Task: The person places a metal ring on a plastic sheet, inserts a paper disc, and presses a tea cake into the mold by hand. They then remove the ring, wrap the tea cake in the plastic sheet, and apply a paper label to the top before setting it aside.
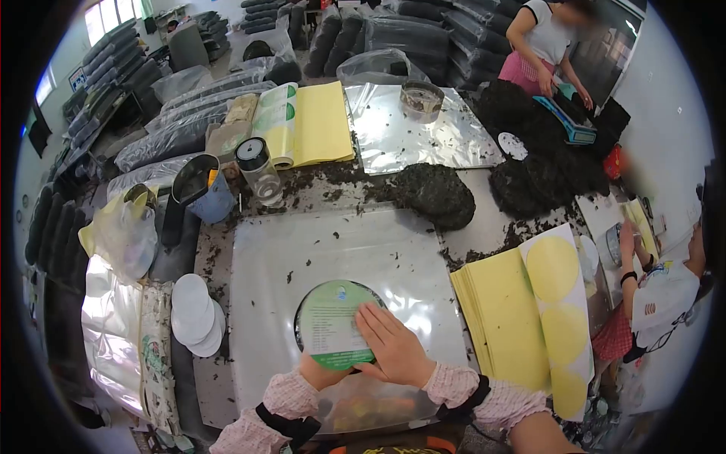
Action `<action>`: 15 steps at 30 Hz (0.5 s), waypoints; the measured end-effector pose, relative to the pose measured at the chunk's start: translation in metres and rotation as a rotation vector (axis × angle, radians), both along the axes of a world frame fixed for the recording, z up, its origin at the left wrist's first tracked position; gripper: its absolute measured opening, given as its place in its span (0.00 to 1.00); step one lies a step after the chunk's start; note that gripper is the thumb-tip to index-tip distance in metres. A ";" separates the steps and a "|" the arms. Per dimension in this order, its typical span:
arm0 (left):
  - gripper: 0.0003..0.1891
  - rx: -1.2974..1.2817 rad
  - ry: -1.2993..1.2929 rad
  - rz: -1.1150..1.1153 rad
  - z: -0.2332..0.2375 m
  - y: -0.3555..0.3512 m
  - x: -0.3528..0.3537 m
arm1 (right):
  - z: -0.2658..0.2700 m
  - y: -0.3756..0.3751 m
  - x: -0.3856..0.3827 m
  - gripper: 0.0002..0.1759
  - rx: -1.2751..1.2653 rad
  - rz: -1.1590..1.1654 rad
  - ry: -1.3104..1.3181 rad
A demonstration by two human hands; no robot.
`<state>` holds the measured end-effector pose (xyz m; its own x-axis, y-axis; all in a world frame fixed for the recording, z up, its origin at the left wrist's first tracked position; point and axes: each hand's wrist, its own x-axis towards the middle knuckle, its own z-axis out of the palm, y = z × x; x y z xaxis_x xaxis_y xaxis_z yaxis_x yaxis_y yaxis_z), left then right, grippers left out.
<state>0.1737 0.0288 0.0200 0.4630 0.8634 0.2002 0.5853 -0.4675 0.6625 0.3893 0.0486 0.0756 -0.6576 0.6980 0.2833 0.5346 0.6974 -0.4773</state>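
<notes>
A round green and white printed label (pixel 333 321) lies over a round dark-rimmed container (pixel 300 333) on the metal sheet in front of me. My right hand (pixel 393 348) rests flat on the label's right side, its fingers stretched out and close together. At the lower left edge is my left hand (pixel 321 371), partly covered by the label. Its fingers are hidden, so whether it grips the label or the container does not show.
White discs (pixel 198 314) are stacked at left. Yellow label sheets (pixel 503 318) lie at right. Beyond the metal sheet (pixel 265 250) are dark clumped material (pixel 435 195), a clear jar (pixel 261 170) and a blue pail (pixel 208 193). Two people (pixel 541 45) work at right, one nearer (pixel 665 291).
</notes>
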 end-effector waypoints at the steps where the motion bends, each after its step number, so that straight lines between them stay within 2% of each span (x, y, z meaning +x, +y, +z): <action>1: 0.29 -0.017 0.012 0.012 0.002 0.002 0.003 | 0.001 -0.001 0.001 0.53 -0.009 0.000 -0.123; 2: 0.28 -0.029 0.028 0.024 0.006 0.005 0.005 | 0.004 -0.001 0.001 0.54 -0.015 0.001 -0.242; 3: 0.26 0.038 0.043 0.078 0.015 0.007 0.009 | 0.006 -0.007 0.007 0.54 -0.034 -0.008 -0.247; 6: 0.26 -0.037 -0.158 0.069 0.026 0.011 0.010 | 0.014 -0.002 0.002 0.54 -0.100 -0.055 0.032; 7: 0.23 -0.008 -0.205 0.066 0.026 0.011 0.012 | 0.012 0.014 -0.008 0.53 -0.191 0.015 0.244; 10: 0.27 -0.138 -0.257 0.116 0.032 0.011 0.006 | -0.014 0.045 -0.046 0.52 -0.283 0.016 0.347; 11: 0.29 -0.137 -0.414 0.192 0.025 0.009 0.000 | -0.016 0.042 -0.049 0.49 -0.191 0.029 0.271; 14: 0.28 -0.409 -1.196 0.449 0.083 0.013 -0.013 | -0.008 0.035 -0.054 0.47 0.015 0.089 -0.128; 15: 0.29 -0.285 -0.827 0.322 0.080 0.020 -0.011 | -0.010 0.035 -0.059 0.43 -0.088 0.108 -0.156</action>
